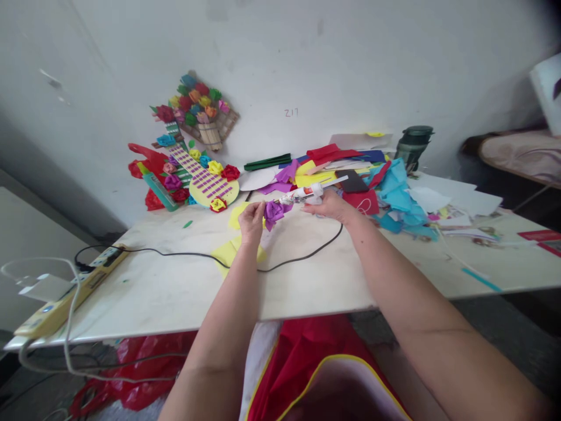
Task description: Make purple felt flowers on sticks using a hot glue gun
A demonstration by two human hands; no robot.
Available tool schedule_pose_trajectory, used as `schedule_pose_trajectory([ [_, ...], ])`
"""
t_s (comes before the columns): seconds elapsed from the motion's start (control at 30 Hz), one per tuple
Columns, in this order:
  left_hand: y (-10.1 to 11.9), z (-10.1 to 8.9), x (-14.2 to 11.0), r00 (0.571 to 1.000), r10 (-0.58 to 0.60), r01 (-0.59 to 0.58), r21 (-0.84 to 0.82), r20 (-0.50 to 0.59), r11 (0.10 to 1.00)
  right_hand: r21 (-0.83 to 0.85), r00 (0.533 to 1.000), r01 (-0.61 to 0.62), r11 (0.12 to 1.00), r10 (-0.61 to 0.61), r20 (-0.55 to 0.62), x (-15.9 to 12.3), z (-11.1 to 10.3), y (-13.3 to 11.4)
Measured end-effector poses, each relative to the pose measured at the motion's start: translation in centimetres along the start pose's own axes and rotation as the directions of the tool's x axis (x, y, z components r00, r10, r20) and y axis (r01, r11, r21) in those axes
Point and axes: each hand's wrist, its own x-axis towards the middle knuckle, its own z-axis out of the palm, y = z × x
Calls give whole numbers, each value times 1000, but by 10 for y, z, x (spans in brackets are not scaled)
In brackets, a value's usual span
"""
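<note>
1. Left hand (252, 222) is pinching purple flower (274, 214), fingertips together on it, over table (307, 295).
2. Right hand (329, 206) is clamping glue gun (302, 193), tip pointing at flower; can't tell if touching.
3. Black cord (188, 254) is running across table to power strip (97, 276).
4. Yellow paper (227, 252) is lying on table.

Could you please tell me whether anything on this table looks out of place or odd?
Two things: the black cord trails loosely across the table, passing beneath the left forearm, and a small green scrap lies alone, away from the jumbled paper. I see no spill.
</note>
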Motion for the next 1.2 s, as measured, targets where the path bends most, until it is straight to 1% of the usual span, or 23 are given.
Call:
schedule_pose_trajectory([
  [0.13,-2,1,0,1000,-20,21,-68,9,997,-83,995,81,993,-86,-54,4,3,5],
  [0.27,-2,1,0,999,-31,32,-99,20,995,-166,986,142,976,-154,-60,7,4,9],
  [0.37,-1,0,0,999,-36,38,-94,25,995,-227,985,146,963,-164,-59,6,4,9],
  [0.57,-3,-1,1,999,-32,32,-100,-4,994,-343,977,165,925,-202,-75,4,4,3],
  [0.67,-5,-2,2,999,-39,38,-117,-9,992,-351,972,170,921,-214,-91,4,3,4],
  [0.73,-5,-2,2,999,-48,46,-133,-13,990,-327,970,174,929,-219,-105,4,2,5],
  [0.87,-7,-3,4,997,-73,66,-154,-39,986,-263,976,166,950,-197,-97,4,2,8],
  [1.0,-11,-6,9,990,-106,92,-147,-94,985,-237,985,155,959,-168,-34,3,-1,11],
  [1.1,-12,-9,12,983,-129,108,-160,-133,981,-338,993,118,934,-119,19,1,-5,11],
  [1.17,-11,-11,13,979,-143,116,-184,-143,976,-466,994,106,878,-86,64,-1,-6,10],
  [1.2,-10,-12,13,978,-149,119,-200,-143,973,-540,994,107,835,-68,92,-1,-6,9],
])
